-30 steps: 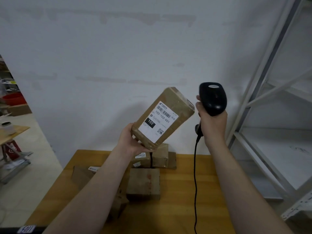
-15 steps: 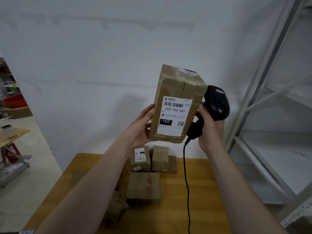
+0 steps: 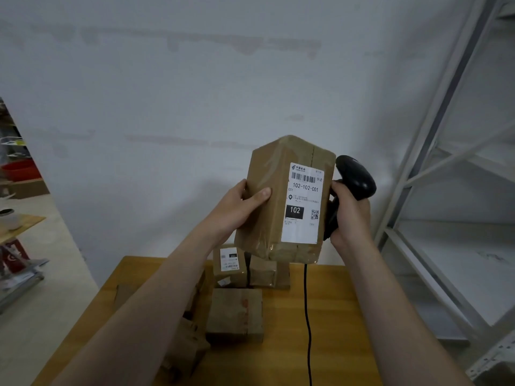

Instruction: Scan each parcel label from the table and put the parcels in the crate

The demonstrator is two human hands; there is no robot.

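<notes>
I hold a tall brown taped parcel [image 3: 273, 218] upright above the table, its white label [image 3: 303, 203] reading 102-102-C01 turned toward me. My left hand [image 3: 239, 204] grips its left side, thumb across the front. My right hand [image 3: 348, 215] is shut on a black barcode scanner [image 3: 355, 178] and touches the parcel's right edge; the scanner's head sits behind that edge. The scanner's black cable [image 3: 307, 316] hangs down over the wooden table [image 3: 334, 330]. No crate is in view.
Several brown parcels lie on the table: one flat in the middle [image 3: 235, 314], two standing behind it [image 3: 230, 267], others partly hidden under my left forearm. A white metal shelving rack [image 3: 446, 190] stands close on the right. A white wall is straight ahead.
The parcel went from tilted to upright, then turned so its left face shows too. The scanner moved from beside the parcel, held high, to low behind its right edge.
</notes>
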